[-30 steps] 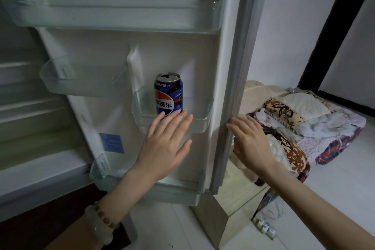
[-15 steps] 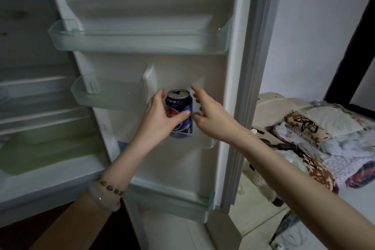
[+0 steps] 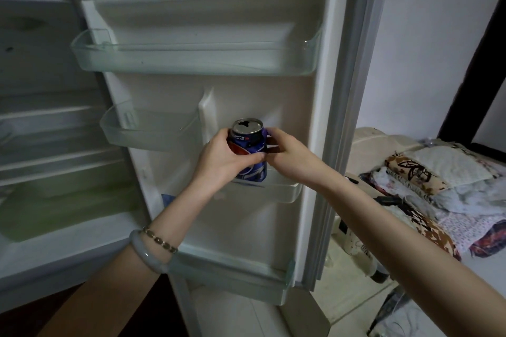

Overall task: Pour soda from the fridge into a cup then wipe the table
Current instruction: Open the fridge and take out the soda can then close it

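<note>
At the door shelf (image 3: 284,191), left hand (image 3: 220,163) and right hand (image 3: 291,157) — fingers (image 3: 273,135) curled — grip the soda can (image 3: 248,142).

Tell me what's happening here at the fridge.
A person stands at the open fridge door, holding a blue soda can in both hands. The left hand wraps round its front and the right hand grips its right side. The can is upright at the small door shelf; whether it is clear of the shelf is hard to tell. Its top looks already opened. No cup or table is in view.
</note>
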### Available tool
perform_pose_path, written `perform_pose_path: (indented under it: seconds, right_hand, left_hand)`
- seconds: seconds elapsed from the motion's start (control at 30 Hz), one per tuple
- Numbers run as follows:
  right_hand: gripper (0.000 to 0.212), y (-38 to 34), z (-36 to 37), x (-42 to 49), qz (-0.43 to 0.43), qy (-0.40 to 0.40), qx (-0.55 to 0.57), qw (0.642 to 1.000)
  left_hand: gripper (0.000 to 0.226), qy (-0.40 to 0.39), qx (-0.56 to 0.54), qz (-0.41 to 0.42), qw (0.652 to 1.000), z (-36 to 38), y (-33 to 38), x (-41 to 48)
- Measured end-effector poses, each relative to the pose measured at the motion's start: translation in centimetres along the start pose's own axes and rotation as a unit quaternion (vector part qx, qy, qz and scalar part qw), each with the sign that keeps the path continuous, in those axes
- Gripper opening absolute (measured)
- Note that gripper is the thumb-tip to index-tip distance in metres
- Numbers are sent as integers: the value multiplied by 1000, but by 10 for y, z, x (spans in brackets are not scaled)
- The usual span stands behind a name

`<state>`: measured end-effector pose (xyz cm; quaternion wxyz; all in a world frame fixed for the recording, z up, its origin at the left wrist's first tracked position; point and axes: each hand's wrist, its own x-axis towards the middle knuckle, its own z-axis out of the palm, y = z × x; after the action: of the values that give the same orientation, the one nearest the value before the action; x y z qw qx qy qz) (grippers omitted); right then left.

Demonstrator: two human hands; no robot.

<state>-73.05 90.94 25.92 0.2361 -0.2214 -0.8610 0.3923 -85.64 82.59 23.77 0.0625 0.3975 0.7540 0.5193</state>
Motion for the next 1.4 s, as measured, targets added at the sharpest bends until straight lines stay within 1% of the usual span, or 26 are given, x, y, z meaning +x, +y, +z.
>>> perform_pose_path:
  seconds: [0.17,0.3,0.4,0.5,0.63,0.8,0.93,1.07,1.23,1.4]
  right_hand:
    - [54,-14,-6,-10,-55,26,29,998]
    - [64,-28,-8,-24,-101,36,64,992]
    - [72,-36,-6,-38,-132,29,92,987]
    - [69,-37,-8,-51,-157,-3,110,981]
    - [69,-30,-7,-68,-184,-76,138,970]
    - [67,-11,-10,-92,-202,-173,167,949]
    - [69,11,-16,-113,-211,-234,180,932]
    - [71,31,-24,-139,-205,-270,182,923]
    - [65,52,-37,-170,-196,-306,179,914]
    - [70,72,-51,-190,-200,-310,167,914]
  left_hand:
    - [66,28,-6,65,997,-15,17,-7]
    - [67,69,-5,126,990,-29,32,-26]
    - [72,88,-12,138,986,-38,40,-43]
    - [70,96,-7,123,988,-47,42,-62]
    - [63,122,3,85,989,-49,42,-95]
    - [69,160,-11,33,987,-33,41,-144]
    - [62,191,-3,-4,982,-8,49,-185]
    - [61,213,1,-37,976,18,55,-222]
    - [61,224,3,-80,971,47,61,-260]
    - [60,231,5,-97,968,75,76,-283]
